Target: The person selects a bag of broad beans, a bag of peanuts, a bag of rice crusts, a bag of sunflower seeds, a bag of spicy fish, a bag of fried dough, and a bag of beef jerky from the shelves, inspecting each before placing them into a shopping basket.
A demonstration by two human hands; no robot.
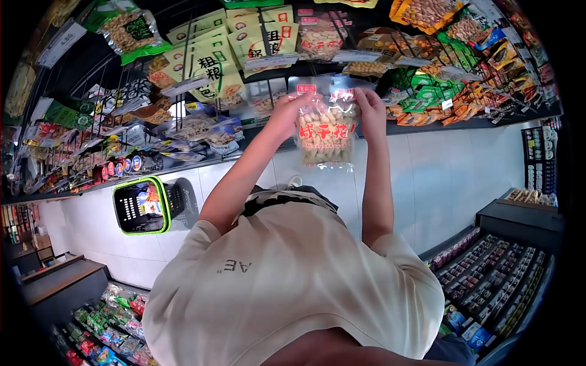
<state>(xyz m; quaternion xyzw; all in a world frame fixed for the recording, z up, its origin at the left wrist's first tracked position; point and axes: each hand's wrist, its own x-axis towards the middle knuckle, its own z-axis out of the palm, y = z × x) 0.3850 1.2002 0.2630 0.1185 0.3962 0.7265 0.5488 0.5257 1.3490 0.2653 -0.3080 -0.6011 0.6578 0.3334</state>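
Both my hands hold up a clear bag of peanuts (326, 137) with red lettering, in front of a rack of hanging snacks. My left hand (285, 114) grips the bag's upper left corner. At the upper right corner, my right hand (371, 110) pinches the bag. The bag hangs upright between them, just below a row of similar peanut bags (318, 38) on hooks. My pale T-shirt (293, 280) fills the lower middle of the view.
A black shopping basket with a green rim (143, 206) stands on the white tiled floor to the left. Hanging snack packets (213, 58) cover the rack ahead. Low shelves of packaged goods stand at the right (488, 287) and lower left (104, 329).
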